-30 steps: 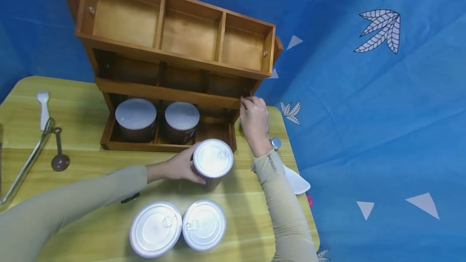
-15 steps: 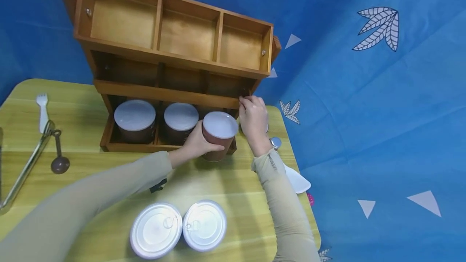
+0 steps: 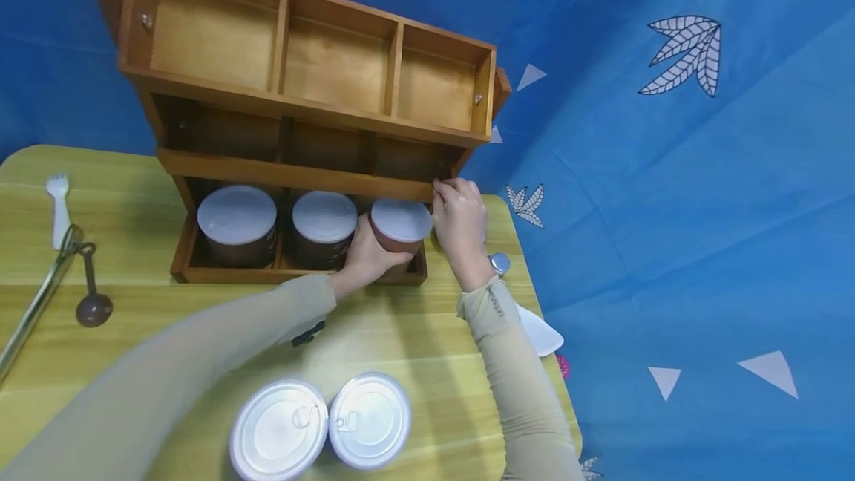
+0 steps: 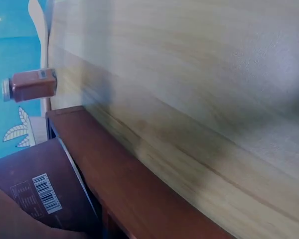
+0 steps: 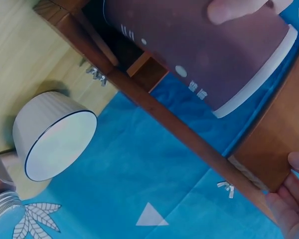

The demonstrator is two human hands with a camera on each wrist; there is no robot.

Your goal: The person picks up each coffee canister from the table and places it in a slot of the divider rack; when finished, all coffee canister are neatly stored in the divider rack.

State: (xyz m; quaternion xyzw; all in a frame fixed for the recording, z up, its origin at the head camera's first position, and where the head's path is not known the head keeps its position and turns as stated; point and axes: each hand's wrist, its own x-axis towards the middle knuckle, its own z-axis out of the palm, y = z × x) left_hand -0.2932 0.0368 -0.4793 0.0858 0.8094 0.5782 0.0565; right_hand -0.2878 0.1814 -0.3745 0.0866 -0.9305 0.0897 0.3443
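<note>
My left hand [image 3: 369, 252] grips a brown can [image 3: 401, 219] with a pale lid, its thumb across the near side. The can stands low in the right compartment of the bottom tier of a three-tier wooden rack [image 3: 300, 175]. In the right wrist view this can [image 5: 204, 55] is tilted within the picture, over the rack's side rail. My right hand [image 3: 461, 217] pinches the right end of the middle tier's front board. Two similar cans fill the left compartment, with a large can [image 3: 237, 214], and the middle one, with a smaller can [image 3: 325, 217].
Two pull-tab cans, a larger one [image 3: 279, 429] and a smaller one [image 3: 370, 420], stand on the near table. A white fork [image 3: 60, 206], metal tongs [image 3: 41, 297] and a brown scoop [image 3: 93, 309] lie left. A silver-lidded jar [image 3: 499, 263] and white bowl [image 5: 60, 139] are right.
My left hand has carried the brown can away from me, from over the table before the rack into its bottom right compartment. The right hand keeps its hold on the board.
</note>
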